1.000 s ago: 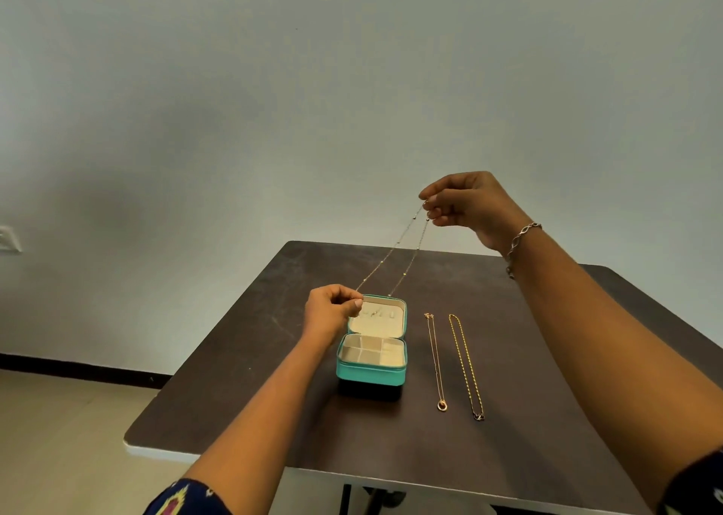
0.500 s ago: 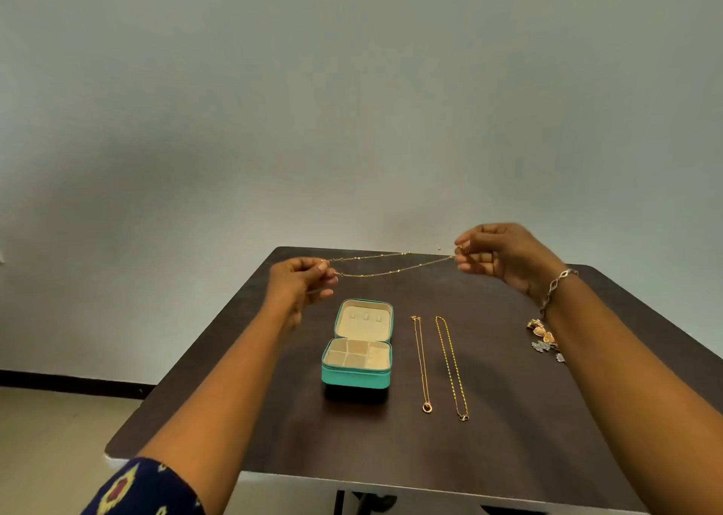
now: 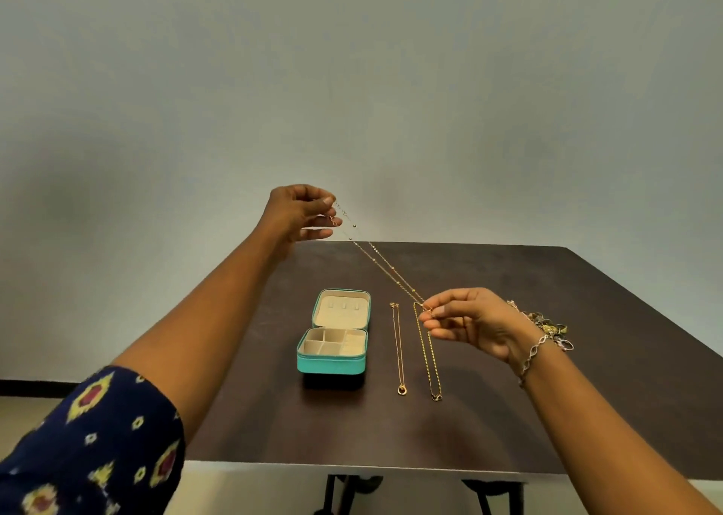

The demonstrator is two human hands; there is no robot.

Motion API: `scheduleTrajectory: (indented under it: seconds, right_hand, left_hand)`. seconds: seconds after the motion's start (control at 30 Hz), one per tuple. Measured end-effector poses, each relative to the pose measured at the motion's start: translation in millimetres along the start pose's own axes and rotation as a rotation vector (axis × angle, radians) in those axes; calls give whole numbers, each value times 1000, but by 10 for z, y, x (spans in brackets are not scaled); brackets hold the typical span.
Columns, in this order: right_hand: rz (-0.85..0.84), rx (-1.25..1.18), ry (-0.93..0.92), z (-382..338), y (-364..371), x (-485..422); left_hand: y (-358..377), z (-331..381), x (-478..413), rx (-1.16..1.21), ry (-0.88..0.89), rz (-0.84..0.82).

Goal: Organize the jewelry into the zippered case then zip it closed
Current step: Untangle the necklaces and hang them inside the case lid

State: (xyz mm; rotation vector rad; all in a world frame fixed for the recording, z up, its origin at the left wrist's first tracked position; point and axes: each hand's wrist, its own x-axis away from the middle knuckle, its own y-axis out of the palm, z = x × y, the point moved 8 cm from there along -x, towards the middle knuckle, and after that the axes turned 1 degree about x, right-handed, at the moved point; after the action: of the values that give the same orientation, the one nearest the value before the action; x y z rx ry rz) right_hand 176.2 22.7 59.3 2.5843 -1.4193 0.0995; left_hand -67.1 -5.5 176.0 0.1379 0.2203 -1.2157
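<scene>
The left hand (image 3: 301, 215) is raised in the middle of the frame, in front of the wall. It pinches one end of a thin chain (image 3: 381, 261) between thumb and fingertips. The right hand (image 3: 467, 324), lower and more to the right, pinches the other end. The chain runs slanted through the air between the two hands, above the dark table (image 3: 633, 338).

Under it the teal case (image 3: 332, 362) stands open on the table, its lid laid back. Just right of the case lie a necklace with a ring pendant (image 3: 398, 350) and a gold chain (image 3: 429, 358), straight and side by side. A heap of jewelry (image 3: 549, 324) lies behind the right wrist, which wears a bracelet (image 3: 533, 354).
</scene>
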Motion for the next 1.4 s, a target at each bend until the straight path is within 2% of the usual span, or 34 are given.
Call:
scheduleTrajectory:
  seconds: [0.3,0.43,0.73,1.07,1.23,1.4]
  right_hand:
    - [-30,-303,31,276,40,187]
    - [-17,-361,15,333,10,241]
    - [133,-347,-6,496,-235,383]
    - [273,-454,-54,805,-390,578]
    - [324,-388,-93,888,-454,618]
    - [379,-123,-210,887,-544,613]
  left_hand:
    - [558,382,-19,-211,103,-192]
    - [839,440,2,-275,132,-259]
    - [1159,423,-73,-278,169,-285]
    - [1491,-27,-339,-439,159,-296]
    - [1648,-331,-450,-465,119,-311]
    - [1811,-660,-534,-533,84,-354]
